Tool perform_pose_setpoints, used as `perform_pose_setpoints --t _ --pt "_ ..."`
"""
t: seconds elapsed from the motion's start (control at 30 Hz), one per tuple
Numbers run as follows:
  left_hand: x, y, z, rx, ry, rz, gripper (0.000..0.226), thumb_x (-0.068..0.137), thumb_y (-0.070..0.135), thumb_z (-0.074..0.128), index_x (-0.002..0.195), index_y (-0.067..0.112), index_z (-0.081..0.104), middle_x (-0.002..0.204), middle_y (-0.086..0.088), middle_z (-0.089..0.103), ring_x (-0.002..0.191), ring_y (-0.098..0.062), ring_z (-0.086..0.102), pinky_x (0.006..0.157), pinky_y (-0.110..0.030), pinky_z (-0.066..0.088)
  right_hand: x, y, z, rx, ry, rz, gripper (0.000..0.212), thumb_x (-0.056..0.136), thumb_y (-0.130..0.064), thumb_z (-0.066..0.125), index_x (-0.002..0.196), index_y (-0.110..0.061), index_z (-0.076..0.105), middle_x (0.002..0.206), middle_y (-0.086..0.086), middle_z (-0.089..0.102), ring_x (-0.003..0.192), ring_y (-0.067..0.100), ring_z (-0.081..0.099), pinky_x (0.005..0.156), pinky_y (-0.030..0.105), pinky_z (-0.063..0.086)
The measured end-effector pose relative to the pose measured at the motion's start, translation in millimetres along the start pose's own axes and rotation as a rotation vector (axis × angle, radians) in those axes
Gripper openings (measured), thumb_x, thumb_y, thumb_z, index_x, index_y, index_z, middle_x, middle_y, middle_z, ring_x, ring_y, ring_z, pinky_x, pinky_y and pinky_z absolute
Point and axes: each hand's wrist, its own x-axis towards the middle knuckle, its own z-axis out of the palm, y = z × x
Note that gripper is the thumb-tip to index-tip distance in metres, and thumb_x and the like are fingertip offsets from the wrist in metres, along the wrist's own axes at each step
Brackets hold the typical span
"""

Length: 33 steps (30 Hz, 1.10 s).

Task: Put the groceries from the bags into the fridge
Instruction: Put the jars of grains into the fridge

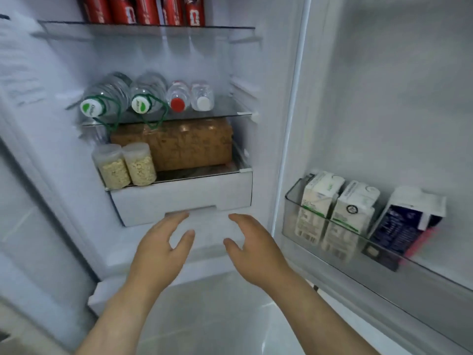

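Before the drawer (179,198), both hands (160,249) (252,245) spread.

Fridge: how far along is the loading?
Looks done: cans on the top shelf, bottles lying below, bread and two jars under them, cartons in the door bin. In hand: nothing; left hand and right hand are open at the white drawer. Left: can't tell, no bags in view.

1. Saw white lettering on the red cans (143,8), top shelf (153,28); too blurred to read.
2. Found print on the green bottle caps (89,108); illegible.
3. Made out a barcode on the left door carton (317,201); no words readable.
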Motion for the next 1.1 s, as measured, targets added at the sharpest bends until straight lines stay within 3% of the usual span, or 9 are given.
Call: perform_pose_setpoints --t 0.17,0.3,0.37,0.53,0.73,0.83,0.93,1.03,1.1 --pt "-70.9 31.0 -5.1 -0.012 -0.014 -0.071 0.038 0.091 0.028 0.062 0.126 0.04 0.052 0.126 0.023 0.047 0.125 -0.01 0.048 0.107 -0.037 0.04 -63.4 9.0 -22.6 -0.003 -0.05 -0.058 0.05 0.097 -0.037 0.053 0.144 -0.034 0.038 0.144 -0.021 0.039 0.129 0.0 0.04 0.104 0.016 0.031" --pt "-109.0 53.5 -9.7 -0.019 -0.044 -0.08 0.037 0.091 0.034 0.061 0.116 0.055 0.044 0.124 0.034 0.042 0.126 -0.005 0.047 0.108 -0.034 0.039 -101.4 18.5 -41.6 0.028 -0.06 -0.039 0.048 0.097 -0.038 0.053 0.143 -0.039 0.039 0.144 -0.025 0.038 0.131 0.001 0.038 0.111 0.024 0.033" --pt "-120.6 64.3 -11.3 -0.015 -0.042 -0.052 0.037 0.091 0.033 0.061 0.114 0.056 0.043 0.12 0.041 0.038 0.124 -0.003 0.047 0.107 -0.03 0.038 -116.4 19.1 -50.1 0.047 -0.06 -0.028 0.047 0.097 -0.04 0.052 0.141 -0.044 0.038 0.141 -0.03 0.035 0.132 0.001 0.038 0.111 0.028 0.036" --pt "-132.1 90.6 -5.5 -0.017 -0.115 0.024 0.034 0.091 0.036 0.059 0.116 0.055 0.044 0.118 0.045 0.034 0.124 -0.001 0.047 0.107 -0.027 0.038 -148.8 17.6 -73.4 0.088 -0.013 0.037 0.046 0.097 -0.038 0.053 0.139 -0.049 0.036 0.128 -0.038 0.033 0.128 -0.003 0.04 0.109 0.023 0.035" --pt "-124.3 123.2 28.3 -0.096 -0.267 0.161 0.035 0.09 0.031 0.062 0.113 0.053 0.047 0.116 0.044 0.04 0.116 0.002 0.049 0.101 -0.023 0.039 -191.5 28.4 -104.7 0.071 0.173 0.209 0.048 0.096 -0.037 0.056 0.14 -0.045 0.04 0.133 -0.031 0.04 0.127 -0.002 0.043 0.11 0.028 0.038" --pt "-132.1 136.8 57.5 -0.185 -0.37 0.172 0.038 0.089 0.029 0.063 0.116 0.051 0.049 0.12 0.035 0.049 0.111 -0.002 0.053 0.094 -0.024 0.041 -224.5 37.3 -120.6 0.027 0.254 0.299 0.047 0.095 -0.035 0.057 0.139 -0.041 0.043 0.128 -0.034 0.043 0.118 -0.005 0.048 0.102 0.017 0.039" --pt "-149.1 151.0 91.4 -0.286 -0.503 0.232 0.039 0.088 0.027 0.065 0.111 0.054 0.05 0.117 0.038 0.047 0.106 0.003 0.054 0.09 -0.024 0.041 -263.0 45.8 -134.6 -0.034 0.384 0.383 0.045 0.094 -0.033 0.058 0.137 -0.036 0.048 0.127 -0.03 0.048 0.113 -0.003 0.051 0.097 0.015 0.042" --pt "-175.2 169.1 123.0 -0.339 -0.662 0.3 0.037 0.087 0.029 0.065 0.107 0.057 0.05 0.118 0.038 0.047 0.105 0.009 0.052 0.089 -0.024 0.042 -309.7 51.1 -145.7 -0.101 0.464 0.516 0.044 0.095 -0.032 0.058 0.138 -0.034 0.049 0.125 -0.028 0.048 0.11 -0.005 0.05 0.089 0.001 0.036" --pt "-195.3 185.1 141.9 -0.362 -0.761 0.34 0.035 0.086 0.032 0.067 0.104 0.058 0.052 0.116 0.038 0.05 0.104 0.006 0.055 0.087 -0.024 0.044 -345.4 54.4 -154.8 -0.123 0.525 0.608 0.043 0.095 -0.031 0.059 0.137 -0.033 0.05 0.125 -0.025 0.05 0.108 -0.004 0.05 0.087 0.0 0.035"
